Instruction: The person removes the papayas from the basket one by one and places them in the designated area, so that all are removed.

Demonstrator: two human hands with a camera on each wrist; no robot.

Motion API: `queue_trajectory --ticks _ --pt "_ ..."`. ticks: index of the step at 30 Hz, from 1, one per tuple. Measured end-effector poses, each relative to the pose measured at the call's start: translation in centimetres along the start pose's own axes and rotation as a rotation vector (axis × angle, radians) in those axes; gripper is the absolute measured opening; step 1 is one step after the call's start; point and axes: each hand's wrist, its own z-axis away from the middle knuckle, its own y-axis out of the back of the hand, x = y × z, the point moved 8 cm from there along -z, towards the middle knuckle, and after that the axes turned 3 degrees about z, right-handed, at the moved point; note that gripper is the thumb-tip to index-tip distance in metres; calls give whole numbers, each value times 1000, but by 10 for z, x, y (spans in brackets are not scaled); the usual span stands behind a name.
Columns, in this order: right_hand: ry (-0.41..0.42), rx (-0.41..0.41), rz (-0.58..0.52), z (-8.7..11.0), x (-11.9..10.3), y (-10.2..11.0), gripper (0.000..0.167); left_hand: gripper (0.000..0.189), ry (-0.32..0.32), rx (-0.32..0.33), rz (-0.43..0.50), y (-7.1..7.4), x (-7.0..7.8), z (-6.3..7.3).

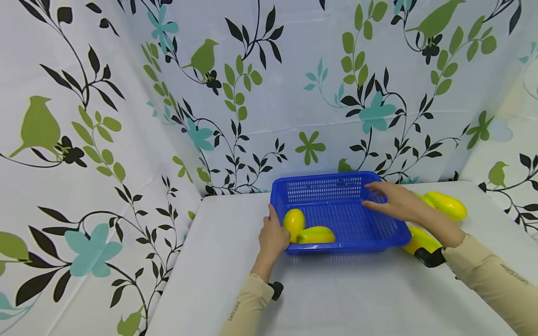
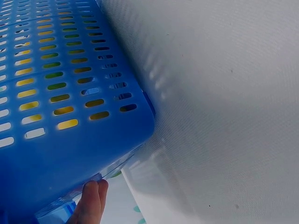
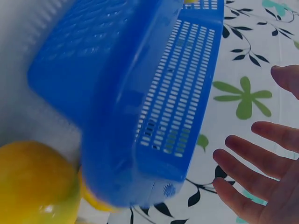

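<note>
A blue plastic basket [image 1: 344, 247] with slotted walls stands on the white table. In its left front corner lie an oval yellow fruit [image 1: 294, 221] and a longer yellow-green fruit [image 1: 316, 234]. My left hand [image 1: 273, 235] grips the basket's left side near that corner; the left wrist view shows its fingertips [image 2: 96, 193] against the slotted wall. Over the basket's right side is my right hand [image 1: 392, 200], its fingers apart and nothing between them. In the right wrist view those spread fingers [image 3: 257, 163] are clear of the basket wall [image 3: 180, 88].
To the right of the basket, more yellow fruit lies on the table: one fruit [image 1: 447, 205] at the back and another [image 1: 422, 240] below my right forearm. A patterned cloth [image 1: 294, 93] with birds and leaves hangs behind and at both sides of the white table [image 1: 210, 280].
</note>
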Motion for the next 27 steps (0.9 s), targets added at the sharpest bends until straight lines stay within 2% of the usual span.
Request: queue_trajectory --ticks 14,21,27 --pt "60 -77 -137 -53 -32 -23 59 89 -7 24 -12 2 2 2" --pt "51 -123 -150 -72 -38 -44 58 88 -10 24 -12 2 3 2" --pt "57 -183 -178 -81 -44 -65 62 88 -3 18 -13 2 2 2"
